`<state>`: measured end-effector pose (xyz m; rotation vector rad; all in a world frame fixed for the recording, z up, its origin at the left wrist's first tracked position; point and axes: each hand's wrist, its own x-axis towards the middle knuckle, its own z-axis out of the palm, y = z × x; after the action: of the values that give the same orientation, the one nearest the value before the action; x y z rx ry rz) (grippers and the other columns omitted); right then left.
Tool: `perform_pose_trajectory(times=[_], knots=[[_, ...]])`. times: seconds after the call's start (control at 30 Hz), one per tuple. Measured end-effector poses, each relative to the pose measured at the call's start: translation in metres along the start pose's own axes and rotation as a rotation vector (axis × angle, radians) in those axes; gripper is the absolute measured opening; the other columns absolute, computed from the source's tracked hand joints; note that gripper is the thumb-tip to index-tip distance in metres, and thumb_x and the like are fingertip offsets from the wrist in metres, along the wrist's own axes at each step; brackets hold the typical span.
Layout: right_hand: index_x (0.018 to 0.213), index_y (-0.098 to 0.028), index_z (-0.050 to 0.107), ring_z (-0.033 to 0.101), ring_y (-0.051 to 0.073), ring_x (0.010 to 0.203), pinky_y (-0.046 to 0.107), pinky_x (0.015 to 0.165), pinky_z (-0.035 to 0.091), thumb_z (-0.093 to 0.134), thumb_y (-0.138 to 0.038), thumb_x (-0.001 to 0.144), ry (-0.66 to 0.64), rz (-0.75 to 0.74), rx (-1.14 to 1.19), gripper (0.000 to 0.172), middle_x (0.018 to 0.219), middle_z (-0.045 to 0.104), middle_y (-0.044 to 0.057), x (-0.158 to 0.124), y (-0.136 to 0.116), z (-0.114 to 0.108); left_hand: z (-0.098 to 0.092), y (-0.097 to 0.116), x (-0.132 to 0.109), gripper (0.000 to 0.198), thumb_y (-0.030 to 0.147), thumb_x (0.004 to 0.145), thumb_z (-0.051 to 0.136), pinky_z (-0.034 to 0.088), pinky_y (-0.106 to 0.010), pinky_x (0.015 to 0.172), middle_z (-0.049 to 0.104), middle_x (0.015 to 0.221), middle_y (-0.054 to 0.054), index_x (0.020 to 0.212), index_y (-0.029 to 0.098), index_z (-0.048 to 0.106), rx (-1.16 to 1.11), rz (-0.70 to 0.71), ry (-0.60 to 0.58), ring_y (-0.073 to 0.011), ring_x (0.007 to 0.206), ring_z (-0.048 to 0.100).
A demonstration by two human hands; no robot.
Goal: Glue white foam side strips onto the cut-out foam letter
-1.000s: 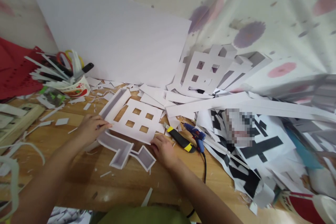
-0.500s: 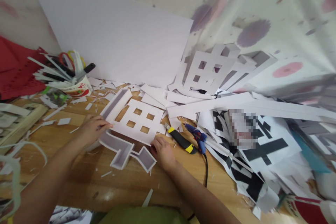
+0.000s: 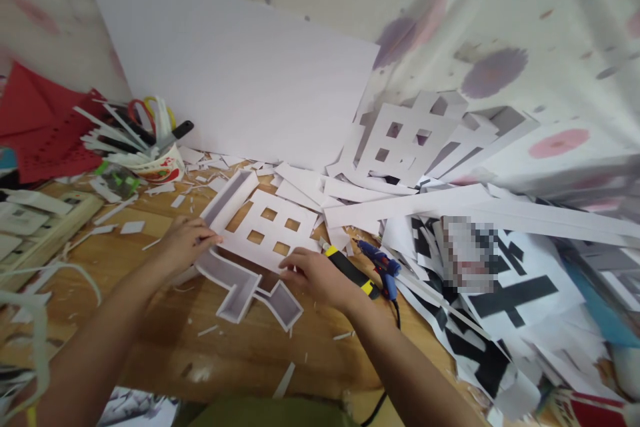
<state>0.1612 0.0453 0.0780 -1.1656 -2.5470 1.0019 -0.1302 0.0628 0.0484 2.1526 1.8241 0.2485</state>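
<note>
A white hollow character shape (image 3: 237, 280) with thin upright walls lies on the wooden table in front of me. Its upper part is a flat panel (image 3: 265, 223) with several square cut-outs, and a long walled strip (image 3: 227, 203) runs along its left side. My left hand (image 3: 190, 243) is closed, thumb and fingers pinching the wall at the left bend. At the panel's lower right corner is my right hand (image 3: 315, 273), fingers loosely bent and apart, fingertips at the edge; the corner itself is hidden. Right beside that hand lie a yellow-black utility knife (image 3: 350, 270) and a blue glue gun (image 3: 383, 263).
White offcuts (image 3: 300, 183) litter the back of the table. A tub (image 3: 160, 167) of scissors and strips stands back left. Papers with black shapes (image 3: 517, 297) cover the right side. Another white character (image 3: 400, 143) leans at the back, beside a large white sheet (image 3: 230, 67).
My right hand has shifted up and inward over the panel's corner, nearer the utility knife. My left hand keeps its place on the wall. The view has shifted slightly.
</note>
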Motion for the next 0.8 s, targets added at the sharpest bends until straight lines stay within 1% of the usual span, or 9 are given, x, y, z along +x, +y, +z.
perform_pose_trajectory(times=[0.07, 0.13, 0.2, 0.27, 0.33, 0.43, 0.53, 0.67, 0.8], knots=[[0.098, -0.019, 0.064, 0.057, 0.013, 0.084, 0.023, 0.074, 0.039, 0.044, -0.031, 0.090, -0.046, -0.056, -0.032, 0.024, 0.094, 0.063, 0.005, 0.016, -0.008, -0.007, -0.002, 0.002, 0.000, 0.038, 0.046, 0.078, 0.045, 0.034, -0.034, 0.082, 0.065, 0.080, -0.006, 0.076, 0.020, 0.072, 0.000, -0.008, 0.005, -0.0217, 0.085, 0.047], [0.097, -0.020, 0.065, 0.058, 0.016, 0.086, 0.025, 0.073, 0.040, 0.041, -0.036, 0.092, -0.128, -0.033, -0.128, 0.030, 0.094, 0.064, 0.006, 0.032, -0.015, -0.003, -0.002, 0.002, 0.000, 0.037, 0.046, 0.078, 0.045, 0.035, -0.034, 0.081, 0.065, 0.078, -0.005, 0.075, 0.021, 0.072, 0.002, -0.006, 0.002, -0.0217, 0.084, 0.047], [0.094, -0.020, 0.066, 0.060, 0.018, 0.086, 0.027, 0.070, 0.041, 0.036, -0.039, 0.093, -0.192, 0.017, -0.253, 0.035, 0.093, 0.066, 0.006, 0.045, -0.021, 0.005, -0.002, 0.002, 0.001, 0.037, 0.047, 0.078, 0.044, 0.035, -0.033, 0.080, 0.065, 0.077, -0.004, 0.074, 0.023, 0.072, 0.004, -0.011, -0.004, -0.0217, 0.084, 0.047], [0.091, -0.020, 0.066, 0.061, 0.020, 0.086, 0.028, 0.067, 0.042, 0.031, -0.039, 0.094, -0.205, 0.054, -0.356, 0.039, 0.094, 0.066, 0.007, 0.051, -0.025, 0.015, -0.001, 0.001, 0.001, 0.038, 0.048, 0.077, 0.043, 0.035, -0.033, 0.079, 0.065, 0.076, -0.004, 0.073, 0.024, 0.072, 0.013, -0.021, 0.003, -0.0218, 0.083, 0.048], [0.090, -0.019, 0.065, 0.061, 0.020, 0.087, 0.028, 0.065, 0.043, 0.028, -0.037, 0.095, -0.185, 0.068, -0.402, 0.041, 0.096, 0.066, 0.007, 0.051, -0.027, 0.021, 0.000, 0.001, 0.002, 0.038, 0.048, 0.076, 0.043, 0.036, -0.032, 0.078, 0.064, 0.076, -0.003, 0.072, 0.025, 0.072, 0.031, -0.024, 0.016, -0.0218, 0.083, 0.048], [0.091, -0.019, 0.065, 0.061, 0.019, 0.089, 0.027, 0.066, 0.043, 0.026, -0.035, 0.095, -0.200, 0.059, -0.384, 0.041, 0.098, 0.066, 0.006, 0.050, -0.027, 0.020, -0.001, 0.002, 0.003, 0.040, 0.049, 0.076, 0.042, 0.036, -0.032, 0.078, 0.064, 0.074, -0.004, 0.071, 0.024, 0.072, 0.048, -0.024, -0.009, -0.0217, 0.081, 0.049], [0.092, -0.021, 0.064, 0.060, 0.019, 0.092, 0.028, 0.070, 0.042, 0.025, -0.036, 0.096, -0.276, 0.057, -0.343, 0.043, 0.098, 0.066, 0.006, 0.052, -0.025, 0.014, -0.002, 0.002, 0.005, 0.041, 0.050, 0.076, 0.041, 0.035, -0.032, 0.078, 0.063, 0.073, -0.004, 0.072, 0.024, 0.072, 0.049, -0.017, -0.037, -0.0209, 0.079, 0.050], [0.092, -0.020, 0.065, 0.061, 0.021, 0.090, 0.029, 0.071, 0.042, 0.024, -0.041, 0.095, -0.368, 0.084, -0.300, 0.046, 0.097, 0.067, 0.009, 0.061, -0.022, 0.010, -0.003, 0.002, 0.005, 0.039, 0.049, 0.075, 0.042, 0.035, -0.033, 0.078, 0.062, 0.072, -0.004, 0.072, 0.024, 0.072, 0.046, -0.006, -0.034, -0.0212, 0.080, 0.051], [0.090, -0.017, 0.066, 0.061, 0.023, 0.089, 0.030, 0.069, 0.042, 0.026, -0.045, 0.093, -0.395, 0.120, -0.252, 0.048, 0.094, 0.068, 0.011, 0.065, -0.017, 0.013, -0.003, 0.001, 0.005, 0.036, 0.048, 0.075, 0.044, 0.036, -0.033, 0.079, 0.065, 0.076, -0.003, 0.073, 0.025, 0.072, 0.039, -0.021, -0.031, -0.0215, 0.082, 0.050]])
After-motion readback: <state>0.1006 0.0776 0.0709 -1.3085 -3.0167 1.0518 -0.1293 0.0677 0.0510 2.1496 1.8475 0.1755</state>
